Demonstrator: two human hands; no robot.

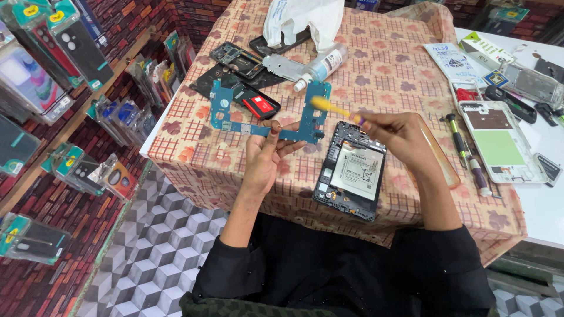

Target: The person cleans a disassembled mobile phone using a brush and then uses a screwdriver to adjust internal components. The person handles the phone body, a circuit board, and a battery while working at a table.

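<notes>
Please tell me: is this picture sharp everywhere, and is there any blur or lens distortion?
Head view: the blue circuit board in the left hand and the opened device with its battery are sharp; the yellow tool in the right hand is slightly motion-blurred; light is even, shadows soft; the wide lens bends the shelf of phone cases at the left edge.

Matt blue circuit board [267, 117] at 12 o'clock; glossy yellow plastic brush [332, 109]; patterned woven tablecloth [388, 70]; shiny metal shield [284, 66].

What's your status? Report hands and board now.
Left hand holds blue circuit board up. Right hand holds yellow brush against it. Opened phone lies below, nothing blocking.
</notes>
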